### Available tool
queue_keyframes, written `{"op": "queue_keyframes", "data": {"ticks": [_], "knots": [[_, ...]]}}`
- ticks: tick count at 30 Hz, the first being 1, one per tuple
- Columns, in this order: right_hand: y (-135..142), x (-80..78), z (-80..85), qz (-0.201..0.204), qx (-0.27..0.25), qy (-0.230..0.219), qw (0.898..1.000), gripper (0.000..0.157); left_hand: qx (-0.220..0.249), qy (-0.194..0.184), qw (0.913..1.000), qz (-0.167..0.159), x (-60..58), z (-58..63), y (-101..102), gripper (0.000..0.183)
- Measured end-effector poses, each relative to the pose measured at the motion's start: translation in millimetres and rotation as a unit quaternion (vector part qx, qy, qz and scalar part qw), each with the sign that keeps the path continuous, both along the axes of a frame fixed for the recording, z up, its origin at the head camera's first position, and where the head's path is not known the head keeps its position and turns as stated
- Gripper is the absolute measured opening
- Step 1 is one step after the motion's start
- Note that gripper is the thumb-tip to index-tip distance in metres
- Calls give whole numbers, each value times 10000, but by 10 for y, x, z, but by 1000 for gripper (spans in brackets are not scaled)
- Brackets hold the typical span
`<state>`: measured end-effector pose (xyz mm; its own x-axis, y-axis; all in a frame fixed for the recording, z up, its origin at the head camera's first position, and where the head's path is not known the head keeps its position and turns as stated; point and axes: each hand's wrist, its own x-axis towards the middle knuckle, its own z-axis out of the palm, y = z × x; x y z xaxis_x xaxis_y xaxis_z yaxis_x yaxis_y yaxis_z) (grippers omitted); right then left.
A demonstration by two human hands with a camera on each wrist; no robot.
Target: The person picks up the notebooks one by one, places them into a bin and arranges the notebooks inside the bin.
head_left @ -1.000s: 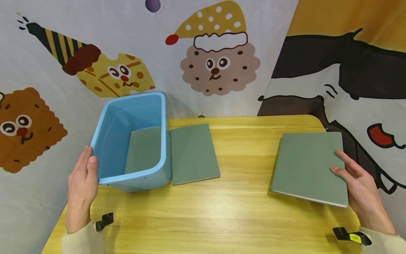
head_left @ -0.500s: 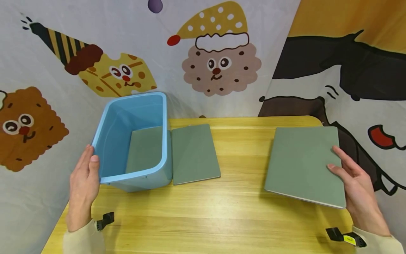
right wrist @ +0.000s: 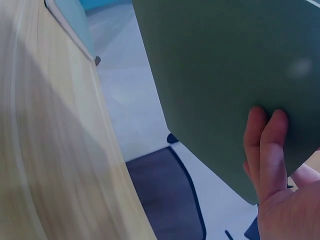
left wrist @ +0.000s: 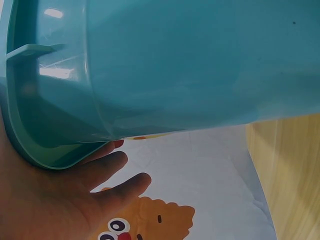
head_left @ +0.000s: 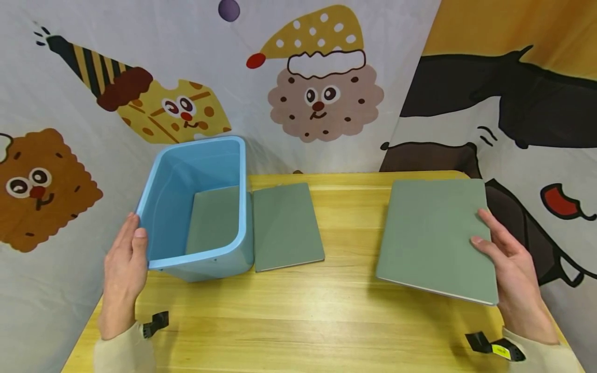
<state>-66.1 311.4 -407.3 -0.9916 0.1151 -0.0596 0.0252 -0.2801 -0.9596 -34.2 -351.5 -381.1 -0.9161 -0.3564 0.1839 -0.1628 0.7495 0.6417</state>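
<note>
My right hand (head_left: 517, 280) pinches a green hardcover notebook (head_left: 436, 238) by its right edge and holds it above the table's right side. In the right wrist view two fingers (right wrist: 272, 155) press against the underside of that notebook (right wrist: 215, 80). My left hand (head_left: 123, 274) rests on the left rim of a blue plastic bin (head_left: 200, 258), its fingers fairly straight. The left wrist view shows those fingers (left wrist: 107, 167) beneath the rim, alongside the bin's outer wall (left wrist: 175, 65). A second green notebook (head_left: 214, 220) lies flat inside the bin, partly hidden by the right wall.
Another green notebook (head_left: 287, 228) lies on the wooden table (head_left: 298, 316), just right of the bin. Behind the table hangs a cartoon-printed cloth (head_left: 326, 150). Dark wrist straps show at the left sleeve (head_left: 123, 355) and the right sleeve (head_left: 543, 357).
My right hand has carried its notebook a little to the left, with the far edge rising in view. The left hand and bin have stayed almost in place.
</note>
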Motion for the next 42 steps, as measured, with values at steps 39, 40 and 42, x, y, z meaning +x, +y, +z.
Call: {"op": "queue_keyframes", "data": {"ticks": [39, 40, 42], "knots": [[-995, -149, 319, 922, -144, 180, 9955, 60, 38, 219, 9997, -48, 10, -6, -5, 70], [-1031, -156, 331, 936, -126, 170, 9954, 60, 37, 202, 9998, -43, 9, -7, -7, 70], [-1102, -172, 357, 980, -109, 162, 9950, 60, 50, 182, 9998, -41, 8, -6, -9, 71]]}}
